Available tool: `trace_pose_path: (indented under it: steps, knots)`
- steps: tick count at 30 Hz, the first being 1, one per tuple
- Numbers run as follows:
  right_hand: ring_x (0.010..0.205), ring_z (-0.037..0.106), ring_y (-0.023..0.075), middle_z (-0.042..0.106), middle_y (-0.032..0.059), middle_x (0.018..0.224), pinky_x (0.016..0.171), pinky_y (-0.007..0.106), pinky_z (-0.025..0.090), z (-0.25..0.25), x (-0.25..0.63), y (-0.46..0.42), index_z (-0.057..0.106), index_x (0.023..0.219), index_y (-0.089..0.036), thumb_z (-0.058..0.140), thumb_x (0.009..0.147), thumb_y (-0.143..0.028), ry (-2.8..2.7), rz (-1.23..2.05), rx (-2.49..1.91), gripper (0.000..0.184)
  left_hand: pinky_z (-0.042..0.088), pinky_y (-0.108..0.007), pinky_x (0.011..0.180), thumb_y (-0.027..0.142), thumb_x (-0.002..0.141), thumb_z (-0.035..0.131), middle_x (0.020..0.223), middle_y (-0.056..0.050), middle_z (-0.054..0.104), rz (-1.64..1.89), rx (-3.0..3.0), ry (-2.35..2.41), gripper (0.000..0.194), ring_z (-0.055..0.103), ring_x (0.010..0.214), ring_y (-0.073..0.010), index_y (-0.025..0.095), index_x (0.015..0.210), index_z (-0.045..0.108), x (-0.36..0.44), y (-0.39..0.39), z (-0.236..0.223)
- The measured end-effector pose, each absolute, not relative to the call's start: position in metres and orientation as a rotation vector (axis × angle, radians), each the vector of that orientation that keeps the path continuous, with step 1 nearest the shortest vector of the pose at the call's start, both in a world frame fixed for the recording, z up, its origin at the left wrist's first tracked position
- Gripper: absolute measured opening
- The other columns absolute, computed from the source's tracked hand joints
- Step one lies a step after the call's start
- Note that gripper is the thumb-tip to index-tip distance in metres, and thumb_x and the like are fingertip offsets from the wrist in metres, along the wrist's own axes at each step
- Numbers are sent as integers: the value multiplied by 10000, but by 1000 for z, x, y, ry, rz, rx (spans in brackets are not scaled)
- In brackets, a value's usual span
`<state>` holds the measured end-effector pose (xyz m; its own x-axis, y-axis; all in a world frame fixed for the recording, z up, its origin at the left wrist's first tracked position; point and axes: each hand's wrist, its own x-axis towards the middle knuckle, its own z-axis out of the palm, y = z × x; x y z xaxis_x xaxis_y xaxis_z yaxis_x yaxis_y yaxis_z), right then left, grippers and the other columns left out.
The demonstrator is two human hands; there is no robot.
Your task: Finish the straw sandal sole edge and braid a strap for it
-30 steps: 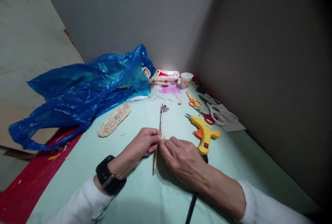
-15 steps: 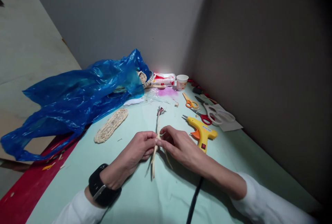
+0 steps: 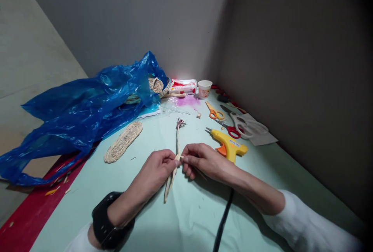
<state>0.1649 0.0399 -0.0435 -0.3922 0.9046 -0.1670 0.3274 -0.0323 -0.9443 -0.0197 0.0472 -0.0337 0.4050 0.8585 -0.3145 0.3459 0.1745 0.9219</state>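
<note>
Between my two hands runs a pale straw braid [image 3: 178, 141], its dark, frayed far end lying on the pale green table cover [image 3: 145, 221]. My left hand [image 3: 159, 166] is closed, pinching the braid at its near end. Loose straw strands [image 3: 168, 189] hang from there toward me. My right hand [image 3: 201, 161] is closed too, with thumb and forefinger gripping a strand just right of the braid; that strand's tail sticks out below the hand. A flat oval woven straw piece [image 3: 123, 142] lies to the left of my left hand.
A yellow glue gun [image 3: 230, 145] lies beyond my right forearm. Orange scissors [image 3: 215, 112], red-handled scissors [image 3: 233, 130] and large white-handled scissors [image 3: 247, 125] lie behind it. A blue plastic bag [image 3: 87, 104] with woven pieces covers the left; a paper cup [image 3: 204, 89] stands at the back.
My right hand has shifted slightly right of the braid, drawing a strand sideways. The loose strands below my left hand have swung a little left. The view has moved slightly.
</note>
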Motion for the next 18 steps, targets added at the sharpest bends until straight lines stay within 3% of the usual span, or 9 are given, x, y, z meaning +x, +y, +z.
trace_pose_path:
  steps: [3, 8, 13, 18]
  knots:
    - [621, 531, 114, 623, 23, 733, 566, 220, 375, -39, 161, 39, 587, 791, -145, 460, 876, -174, -1746, 1306, -1370, 156, 193, -217, 471, 344, 789, 609, 591, 64, 404, 515, 1470, 1176, 194, 285, 522, -82, 161, 747, 557, -19, 47, -32]
    - [656, 463, 120, 556, -1, 696, 570, 231, 305, -40, 156, 39, 622, 797, -132, 559, 879, -287, -1776, 1123, -1425, 186, 211, -232, 473, 371, 822, 499, 583, 71, 351, 496, 1602, 1201, 208, 258, 502, -96, 174, 766, 541, -17, 45, -29]
    - [569, 393, 93, 456, -40, 559, 532, 228, 258, -47, 150, 41, 604, 666, -134, 588, 845, -236, -1755, 1060, -1407, 206, 279, -270, 587, 327, 828, 501, 613, 11, 483, 509, 1888, 1342, 215, 407, 595, -152, 183, 680, 559, -14, 42, -27]
    - [530, 393, 88, 496, -42, 517, 541, 230, 267, -42, 144, 35, 616, 652, -138, 588, 829, -202, -1647, 1007, -1393, 190, 224, -309, 618, 298, 871, 481, 638, -62, 581, 477, 2146, 1583, 249, 488, 645, -223, 204, 652, 554, -17, 32, -17]
